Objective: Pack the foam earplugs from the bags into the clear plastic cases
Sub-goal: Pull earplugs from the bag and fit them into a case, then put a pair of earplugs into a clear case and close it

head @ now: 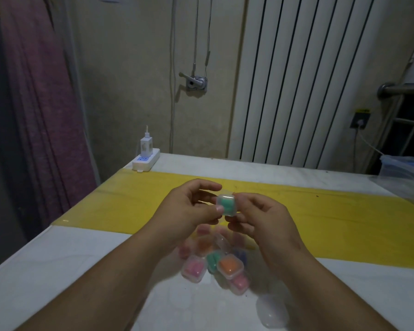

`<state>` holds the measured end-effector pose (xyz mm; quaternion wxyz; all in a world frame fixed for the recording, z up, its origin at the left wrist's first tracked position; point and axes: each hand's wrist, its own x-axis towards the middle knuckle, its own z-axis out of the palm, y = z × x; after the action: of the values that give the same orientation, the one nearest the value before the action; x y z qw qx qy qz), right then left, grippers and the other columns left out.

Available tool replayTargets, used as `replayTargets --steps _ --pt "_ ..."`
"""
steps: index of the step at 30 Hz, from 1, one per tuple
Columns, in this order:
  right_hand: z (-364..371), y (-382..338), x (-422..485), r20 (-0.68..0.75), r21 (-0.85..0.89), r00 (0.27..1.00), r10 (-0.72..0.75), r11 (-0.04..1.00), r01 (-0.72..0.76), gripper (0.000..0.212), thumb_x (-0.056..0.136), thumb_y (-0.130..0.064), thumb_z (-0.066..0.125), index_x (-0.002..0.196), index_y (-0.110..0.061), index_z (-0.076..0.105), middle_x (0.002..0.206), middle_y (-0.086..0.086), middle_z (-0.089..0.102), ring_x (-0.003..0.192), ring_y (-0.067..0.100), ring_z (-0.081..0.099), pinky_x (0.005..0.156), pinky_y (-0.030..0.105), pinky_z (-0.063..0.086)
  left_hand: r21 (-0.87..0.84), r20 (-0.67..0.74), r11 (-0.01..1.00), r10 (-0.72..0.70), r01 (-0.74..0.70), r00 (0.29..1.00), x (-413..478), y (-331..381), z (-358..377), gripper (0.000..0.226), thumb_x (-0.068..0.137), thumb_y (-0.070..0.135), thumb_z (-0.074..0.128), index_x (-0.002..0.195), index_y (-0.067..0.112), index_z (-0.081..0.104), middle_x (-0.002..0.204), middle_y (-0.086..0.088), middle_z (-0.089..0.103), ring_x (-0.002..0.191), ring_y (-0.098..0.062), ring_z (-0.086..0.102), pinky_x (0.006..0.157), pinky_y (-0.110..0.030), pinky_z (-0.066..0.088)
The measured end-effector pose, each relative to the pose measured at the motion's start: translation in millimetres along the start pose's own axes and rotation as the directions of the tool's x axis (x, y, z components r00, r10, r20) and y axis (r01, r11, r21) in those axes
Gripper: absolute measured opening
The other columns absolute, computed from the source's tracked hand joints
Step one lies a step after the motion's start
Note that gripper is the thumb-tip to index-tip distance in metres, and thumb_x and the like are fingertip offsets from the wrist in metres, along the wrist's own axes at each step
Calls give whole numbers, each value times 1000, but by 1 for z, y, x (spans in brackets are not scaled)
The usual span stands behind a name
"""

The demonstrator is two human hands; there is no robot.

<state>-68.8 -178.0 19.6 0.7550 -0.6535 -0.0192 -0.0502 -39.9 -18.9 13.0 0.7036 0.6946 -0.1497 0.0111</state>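
A small clear plastic case [227, 204] with green foam earplugs inside is held up above the table between both hands. My left hand [189, 206] pinches its left side with thumb and fingers. My right hand [261, 218] pinches its right side. Below the hands lies a pile of several clear cases [215, 261] filled with pink, orange, green and purple earplugs. An orange-filled case [230, 265] sits at the front of the pile. The bags are not clearly visible.
The white table [58, 271] has a yellow strip [332, 216] across it. A white power strip with a charger [145, 156] stands at the far left corner. A clear plastic bag [406, 173] lies at the far right. Some clear plastic [271, 311] lies near the front edge.
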Motion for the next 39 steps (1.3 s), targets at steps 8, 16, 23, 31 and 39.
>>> replayTargets --steps 8,16,23,31,39 --pt "-19 -5 11 -110 -217 980 -168 966 142 6 84 -6 70 87 -11 70 76 5 74 67 15 71 57 24 53 54 -225 997 63 -52 972 6 -1 -6 15 86 5 67 97 15 70 83 -6 66 65 -16 60 52 -24 49" --pt "-33 -10 14 -59 -431 998 -34 902 5 4 78 -13 77 79 -16 76 72 -2 72 63 8 62 59 25 47 124 -355 992 74 -31 932 9 -6 -12 11 87 6 66 91 16 71 80 -4 67 53 -4 58 56 -30 46" --pt "-32 -9 9 31 -680 973 227 718 -146 16 70 -11 84 78 -7 71 60 1 61 50 9 51 42 17 37 147 -372 989 76 -22 925 13 -9 -15 11 87 5 64 90 14 70 81 -7 66 49 -2 55 57 -31 45" --pt "-19 4 8 -25 -636 998 55 769 -58 13 84 -12 73 75 -4 72 66 4 64 44 1 51 40 10 39 219 -435 975 129 -34 891 19 -19 -21 29 84 -4 59 81 22 71 81 3 68 75 -13 62 63 -30 48" --pt "-13 7 24 4 -681 998 -65 731 50 18 95 -6 56 88 -16 70 93 4 67 69 -1 59 42 1 35 517 -428 852 179 78 886 23 -32 -31 41 78 -4 56 91 32 71 90 24 56 99 -15 56 84 -35 51"
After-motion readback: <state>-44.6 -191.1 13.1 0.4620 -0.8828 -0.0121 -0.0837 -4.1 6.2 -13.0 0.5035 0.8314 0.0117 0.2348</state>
